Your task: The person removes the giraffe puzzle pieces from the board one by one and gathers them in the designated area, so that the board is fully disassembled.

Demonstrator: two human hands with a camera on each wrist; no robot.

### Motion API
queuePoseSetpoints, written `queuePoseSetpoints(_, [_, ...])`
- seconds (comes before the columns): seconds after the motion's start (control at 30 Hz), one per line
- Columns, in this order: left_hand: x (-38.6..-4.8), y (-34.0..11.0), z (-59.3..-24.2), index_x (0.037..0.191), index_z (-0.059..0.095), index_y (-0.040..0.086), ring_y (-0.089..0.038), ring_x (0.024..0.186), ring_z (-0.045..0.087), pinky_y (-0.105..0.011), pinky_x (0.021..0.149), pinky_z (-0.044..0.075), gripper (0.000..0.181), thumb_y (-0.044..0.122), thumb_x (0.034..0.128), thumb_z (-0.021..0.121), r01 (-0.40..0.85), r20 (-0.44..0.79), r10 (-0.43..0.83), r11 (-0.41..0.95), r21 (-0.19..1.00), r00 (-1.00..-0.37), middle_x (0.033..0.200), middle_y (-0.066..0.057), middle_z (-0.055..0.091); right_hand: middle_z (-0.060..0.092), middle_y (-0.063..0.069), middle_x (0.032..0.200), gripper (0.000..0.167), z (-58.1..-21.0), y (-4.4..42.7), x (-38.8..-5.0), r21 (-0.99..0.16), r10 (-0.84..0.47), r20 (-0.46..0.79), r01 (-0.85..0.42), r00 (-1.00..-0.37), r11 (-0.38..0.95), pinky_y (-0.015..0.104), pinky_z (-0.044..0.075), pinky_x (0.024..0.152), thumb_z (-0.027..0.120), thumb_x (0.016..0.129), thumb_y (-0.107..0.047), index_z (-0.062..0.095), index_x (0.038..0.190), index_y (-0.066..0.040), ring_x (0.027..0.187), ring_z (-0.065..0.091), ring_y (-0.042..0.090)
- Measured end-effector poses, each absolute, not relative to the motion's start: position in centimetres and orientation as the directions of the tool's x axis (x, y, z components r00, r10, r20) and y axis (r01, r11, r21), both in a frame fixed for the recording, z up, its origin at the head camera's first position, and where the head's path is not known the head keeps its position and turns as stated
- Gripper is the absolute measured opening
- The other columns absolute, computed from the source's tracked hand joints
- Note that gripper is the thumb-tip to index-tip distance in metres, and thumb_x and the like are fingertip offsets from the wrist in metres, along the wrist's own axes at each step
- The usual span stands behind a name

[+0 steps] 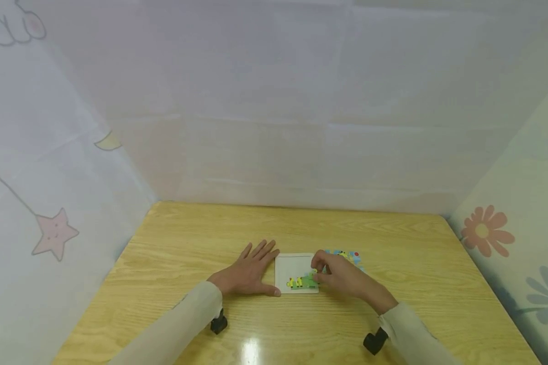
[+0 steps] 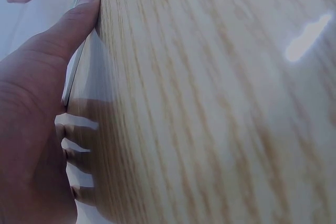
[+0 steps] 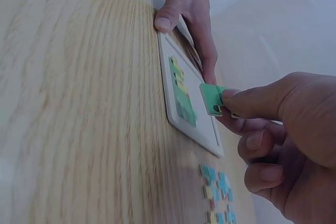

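A white puzzle tray [image 1: 293, 264] lies flat on the table. My left hand [image 1: 251, 274] has its fingers spread, with the thumb and fingertips touching the tray's left side. Between thumb and fingers, my right hand [image 1: 342, 275] pinches a green puzzle piece [image 3: 211, 98], held tilted above the tray's right part. Several green and yellow puzzle pieces [image 3: 182, 95] lie in a row along the tray's near edge. In the head view the right fingers partly cover the held piece.
Right of the tray, partly behind my right hand, lie several loose blue, yellow and red puzzle pieces [image 1: 351, 255]. The wooden table [image 1: 237, 228] meets a pale cloth backdrop [image 1: 274, 157] at its far edge. Cloth also hangs along both sides.
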State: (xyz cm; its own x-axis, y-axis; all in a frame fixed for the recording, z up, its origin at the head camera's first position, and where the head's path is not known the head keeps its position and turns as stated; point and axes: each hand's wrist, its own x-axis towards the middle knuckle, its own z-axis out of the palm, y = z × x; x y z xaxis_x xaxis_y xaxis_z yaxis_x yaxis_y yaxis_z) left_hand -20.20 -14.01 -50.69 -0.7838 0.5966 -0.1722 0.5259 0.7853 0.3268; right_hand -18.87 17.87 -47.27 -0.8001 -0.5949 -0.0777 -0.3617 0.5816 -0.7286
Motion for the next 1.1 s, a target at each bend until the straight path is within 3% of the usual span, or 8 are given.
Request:
queuePoseSetpoints(0.3, [-20.3, -14.1, -50.5, 0.173, 0.018, 0.016, -0.035, 0.170, 0.002, -0.065, 0.136, 0.004, 0.116, 0.082, 0.0893, 0.062, 0.531, -0.166, 0.603, 0.779, 0.333, -0.780, 0.183, -0.008, 0.002, 0.069, 0.000, 0.105, 0.019, -47.6, 20.4, -18.5, -0.721, -0.572, -0.087, -0.345, -0.816, 0.601, 0.022, 0.050, 0.067, 0.071, 0.104, -0.021, 0.059, 0.114, -0.011, 0.088, 0.061, 0.010])
queuePoseSetpoints(1.1, [-20.1, -14.2, -50.4, 0.173, 0.019, 0.017, -0.035, 0.170, 0.003, -0.065, 0.136, 0.004, 0.115, 0.080, 0.0891, 0.065, 0.527, -0.172, 0.607, 0.773, 0.352, -0.776, 0.183, -0.008, 0.003, 0.069, 0.001, 0.101, 0.015, -48.3, 21.7, -17.7, -0.710, -0.543, -0.123, -0.309, -0.831, 0.633, 0.021, 0.051, 0.069, 0.073, 0.102, -0.017, 0.065, 0.111, -0.009, 0.080, 0.056, 0.008])
